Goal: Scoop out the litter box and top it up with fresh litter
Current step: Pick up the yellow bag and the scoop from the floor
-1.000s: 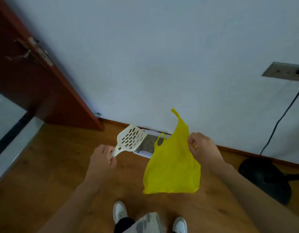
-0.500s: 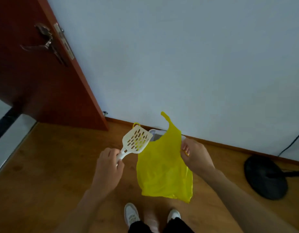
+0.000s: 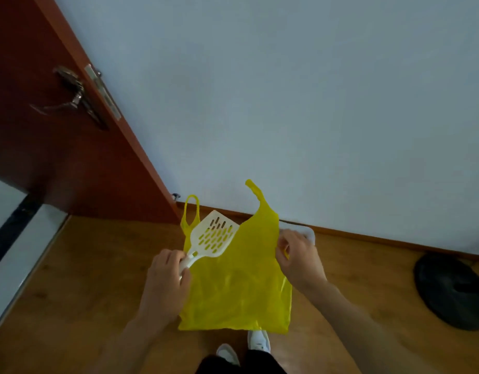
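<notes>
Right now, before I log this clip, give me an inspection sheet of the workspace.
Surface: wooden floor, bare where visible.
Job's things: white slotted scoop held up in front of the yellow plastic bag; the bag hangs flat, both handles up. A pale rim shows behind the right hand, likely the litter box; mostly hidden.
Clutter: dark round base on the floor at right.
Hands: left hand grips the scoop handle; right hand pinches the bag's right edge.
Cables: nothing seen clearly.
Surroundings: pale wall, red-brown door with metal handle, white shoes below.
</notes>
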The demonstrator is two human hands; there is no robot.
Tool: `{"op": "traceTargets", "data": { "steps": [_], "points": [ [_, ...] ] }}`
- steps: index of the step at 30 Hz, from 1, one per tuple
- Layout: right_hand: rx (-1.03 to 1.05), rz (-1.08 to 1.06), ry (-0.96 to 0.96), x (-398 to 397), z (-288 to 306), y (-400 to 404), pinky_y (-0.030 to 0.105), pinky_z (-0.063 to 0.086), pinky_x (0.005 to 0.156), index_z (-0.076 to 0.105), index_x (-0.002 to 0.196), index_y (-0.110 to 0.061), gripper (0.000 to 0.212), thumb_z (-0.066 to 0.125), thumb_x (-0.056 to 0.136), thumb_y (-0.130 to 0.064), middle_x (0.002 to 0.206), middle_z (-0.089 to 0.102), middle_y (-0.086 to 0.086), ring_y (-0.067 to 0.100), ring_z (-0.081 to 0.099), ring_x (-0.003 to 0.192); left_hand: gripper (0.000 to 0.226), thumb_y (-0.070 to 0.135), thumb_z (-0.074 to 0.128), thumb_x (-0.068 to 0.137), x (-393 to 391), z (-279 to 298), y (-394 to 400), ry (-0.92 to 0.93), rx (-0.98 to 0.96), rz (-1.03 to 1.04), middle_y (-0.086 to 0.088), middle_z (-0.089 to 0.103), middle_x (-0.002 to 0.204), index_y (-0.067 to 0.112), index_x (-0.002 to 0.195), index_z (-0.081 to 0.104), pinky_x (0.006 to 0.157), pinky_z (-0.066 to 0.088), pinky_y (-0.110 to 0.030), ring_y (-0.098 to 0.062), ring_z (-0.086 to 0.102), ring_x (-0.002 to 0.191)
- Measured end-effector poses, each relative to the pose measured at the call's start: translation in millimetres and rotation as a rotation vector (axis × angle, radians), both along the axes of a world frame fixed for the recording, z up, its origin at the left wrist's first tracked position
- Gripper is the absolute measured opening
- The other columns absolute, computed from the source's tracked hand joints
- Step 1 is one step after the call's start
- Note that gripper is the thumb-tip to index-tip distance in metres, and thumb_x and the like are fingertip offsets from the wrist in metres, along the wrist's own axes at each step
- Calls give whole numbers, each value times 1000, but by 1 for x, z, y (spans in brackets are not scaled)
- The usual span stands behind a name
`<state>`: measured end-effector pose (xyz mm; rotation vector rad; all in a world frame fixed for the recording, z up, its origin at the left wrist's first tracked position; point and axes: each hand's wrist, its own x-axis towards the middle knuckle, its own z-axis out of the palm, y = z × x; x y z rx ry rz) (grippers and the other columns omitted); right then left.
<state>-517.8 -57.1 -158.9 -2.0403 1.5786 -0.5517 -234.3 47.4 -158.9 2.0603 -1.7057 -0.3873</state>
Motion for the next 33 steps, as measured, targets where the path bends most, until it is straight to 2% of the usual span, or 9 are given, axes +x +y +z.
{"op": "traceTargets", "data": {
  "steps": [4,7,12,15,18,21,25,30,33],
  "points": [
    [30,-63,-9,29,-23,-13,36,45,57,51,78,-19,19,65,81,-6,72,51,-6,12,49,66,19,16,59,87,21,-15,-22,38,32,25,1,52,96,9,105,61,69,42,-31,-15,49,85],
    [31,-120,-8,57,-47,-24,35,44,55,50,76,-18,21,67,79,-5,71,51,-6,11,48,64,26,5,71,83,31,-41,-37,116,64,7,2,52,98,10,107,62,73,41,-29,-16,50,89],
    [39,-265,-11,113,-112,-44,37,44,51,50,74,-18,23,68,76,-3,70,51,-5,14,49,60,21,13,65,84,64,-118,-69,174,104,-42,4,51,98,14,104,57,73,52,-38,-18,52,88],
    [37,-327,-56,138,-161,-56,36,43,48,49,72,-20,26,68,76,-2,69,48,-8,11,47,58,27,6,73,82,81,-161,-89,171,146,-67,5,49,96,14,103,57,72,51,-37,-16,49,86],
    [60,-384,-69,152,-217,-65,34,42,47,48,72,-21,28,69,76,-2,66,47,-10,10,46,55,27,8,72,83,87,-211,-106,154,162,-80,7,47,96,16,104,57,70,49,-35,-15,48,87],
    [30,-400,-93,155,-291,-77,34,42,46,50,71,-19,27,68,77,0,67,48,-8,10,46,55,27,10,70,86,84,-283,-124,158,178,-117,7,46,99,18,107,55,72,49,-37,-16,48,90],
    [-23,-355,-96,153,-415,-102,34,42,49,53,73,-17,23,69,77,0,70,50,-7,11,47,57,24,11,68,88,86,-413,-153,96,159,-150,5,47,100,15,108,56,72,44,-31,-14,45,89],
    [-73,-214,-3,154,-569,-141,38,43,47,53,75,-15,19,69,79,-7,71,52,-3,20,48,57,27,8,69,85,98,-567,-185,23,111,-242,1,50,101,12,109,56,73,49,-35,-18,49,92],
    [-89,-166,82,154,-642,-165,33,37,44,50,74,-17,20,68,81,-11,69,52,-2,21,47,55,31,5,74,78,105,-645,-202,-30,94,-303,-1,52,97,11,104,58,70,48,-35,-19,51,88]
  ]
}}
